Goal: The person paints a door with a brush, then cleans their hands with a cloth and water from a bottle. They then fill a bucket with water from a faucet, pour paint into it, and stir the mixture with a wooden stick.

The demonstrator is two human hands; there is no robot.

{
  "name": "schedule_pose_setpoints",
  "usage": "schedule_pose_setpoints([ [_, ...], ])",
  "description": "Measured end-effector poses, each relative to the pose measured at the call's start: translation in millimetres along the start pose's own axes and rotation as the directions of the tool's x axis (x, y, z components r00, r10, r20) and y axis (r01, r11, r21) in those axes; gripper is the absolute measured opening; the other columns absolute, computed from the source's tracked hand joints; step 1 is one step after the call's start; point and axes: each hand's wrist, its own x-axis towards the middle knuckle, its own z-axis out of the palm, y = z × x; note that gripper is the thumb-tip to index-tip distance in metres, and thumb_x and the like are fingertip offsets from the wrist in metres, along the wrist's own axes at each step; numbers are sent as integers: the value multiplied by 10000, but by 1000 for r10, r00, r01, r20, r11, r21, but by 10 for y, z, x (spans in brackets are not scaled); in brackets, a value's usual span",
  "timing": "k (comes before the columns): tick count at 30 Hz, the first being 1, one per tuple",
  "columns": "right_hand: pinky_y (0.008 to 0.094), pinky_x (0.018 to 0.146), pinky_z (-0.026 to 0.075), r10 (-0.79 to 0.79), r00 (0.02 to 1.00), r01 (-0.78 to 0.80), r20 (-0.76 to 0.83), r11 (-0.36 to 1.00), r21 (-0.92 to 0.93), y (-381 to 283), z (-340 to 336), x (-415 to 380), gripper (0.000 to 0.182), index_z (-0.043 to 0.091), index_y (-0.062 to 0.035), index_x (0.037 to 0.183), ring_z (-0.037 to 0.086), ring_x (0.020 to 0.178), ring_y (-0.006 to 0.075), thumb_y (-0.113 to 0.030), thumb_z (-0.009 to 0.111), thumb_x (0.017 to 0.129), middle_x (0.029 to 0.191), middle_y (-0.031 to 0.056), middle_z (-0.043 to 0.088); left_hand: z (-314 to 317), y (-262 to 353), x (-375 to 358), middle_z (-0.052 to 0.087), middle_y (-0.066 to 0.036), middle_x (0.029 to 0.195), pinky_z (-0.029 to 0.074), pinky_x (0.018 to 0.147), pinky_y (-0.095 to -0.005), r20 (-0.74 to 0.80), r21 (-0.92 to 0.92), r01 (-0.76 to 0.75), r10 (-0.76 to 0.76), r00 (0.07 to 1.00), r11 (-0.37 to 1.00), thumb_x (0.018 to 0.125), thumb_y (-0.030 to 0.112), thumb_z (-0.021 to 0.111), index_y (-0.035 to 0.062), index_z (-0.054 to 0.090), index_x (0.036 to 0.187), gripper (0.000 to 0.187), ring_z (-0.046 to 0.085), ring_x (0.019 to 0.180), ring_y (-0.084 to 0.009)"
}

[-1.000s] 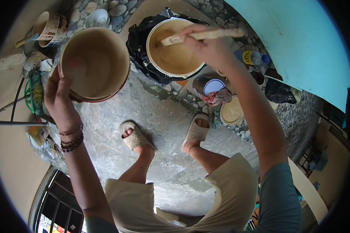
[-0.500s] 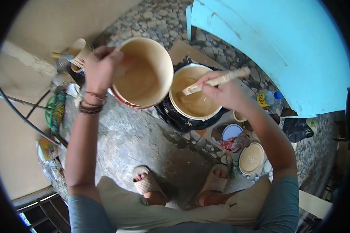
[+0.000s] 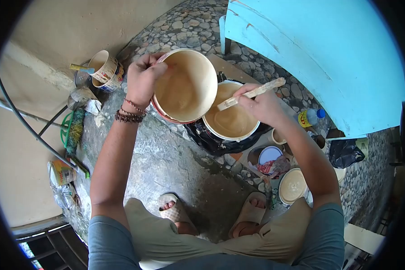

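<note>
Rough concrete floor (image 3: 166, 162) w/ pebble paving beyond lay under the work. Tilted bucket (image 3: 186, 85), cream paint inside, was held at its rim by left hand (image 3: 144, 76), fingers clenched on the edge, its lower lip over the paint pail (image 3: 231, 119). Right hand (image 3: 261, 103) gripped a stir stick (image 3: 252, 93) above that pail. Nearby: black plastic bag (image 3: 207, 139) under pail, lid (image 3: 292, 185), bottle (image 3: 311, 116), blue board (image 3: 324, 54)

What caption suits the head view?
Left hand tilts a tub beside a paint bucket; right hand holds a stick.
</note>
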Motion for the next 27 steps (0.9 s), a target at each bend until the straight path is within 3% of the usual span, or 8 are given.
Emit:
schedule_pose_setpoints([
  [6,264,583,446,76,995,-83,-62,989,-120,-7,-294,-237,97,648,-43,863,571,661,103,-133,614,849,725,48,625,-150,-125,-5,630,-164,1114,455,776,-264,-12,-220,41,-45,999,975,788,15,564,27,529,671,123,571,957,-144],
  [8,274,590,453,44,995,-23,95,979,-205,-96,-272,-328,109,657,-43,884,580,660,113,-136,609,851,733,55,635,-115,-45,-12,616,-164,1145,458,786,-273,-19,-305,67,-77,997,950,785,2,554,27,523,667,124,564,990,-149],
  [11,283,598,460,72,982,-72,172,997,-9,-255,-93,-226,121,666,-47,908,589,667,122,-135,607,851,747,60,643,-58,-8,-7,602,-79,1100,445,815,-272,8,-324,39,-39,999,945,792,29,514,61,499,711,89,544,912,-116],
  [12,276,597,458,-92,991,90,98,996,30,-126,-2,-169,130,674,-58,934,587,673,121,-135,607,852,763,58,648,-27,-3,-11,602,-79,1100,445,815,-272,16,-327,44,-41,999,944,792,29,514,61,499,711,89,544,912,-116],
  [16,275,583,448,35,998,-40,-59,996,-83,54,-97,-31,113,659,-43,898,572,656,118,-127,601,850,740,55,631,13,34,-46,603,-139,1175,460,825,-276,5,-323,2,-1,1000,947,785,-11,516,55,486,694,117,567,948,-141],
  [21,289,601,459,92,993,-81,68,985,-152,-67,-307,-278,102,647,-43,859,580,667,122,-136,613,837,741,49,629,-23,71,-35,609,-182,1170,478,828,-287,-54,-273,-78,66,996,959,776,-37,528,55,459,662,162,597,988,-163],
  [25,287,627,475,50,987,-50,155,999,-3,-260,-69,-222,114,654,-56,873,604,700,124,-158,614,842,744,44,641,99,126,-46,620,-193,1153,474,834,-292,-27,-219,-130,127,991,967,772,-27,551,57,430,651,190,607,976,-168],
  [27,290,612,467,-123,988,120,89,992,39,-142,43,-61,137,655,-56,881,592,671,128,-183,621,840,731,48,637,153,116,-53,627,-195,1142,472,827,-289,-29,-177,-151,148,989,972,769,-22,560,57,420,642,204,606,960,-163],
])
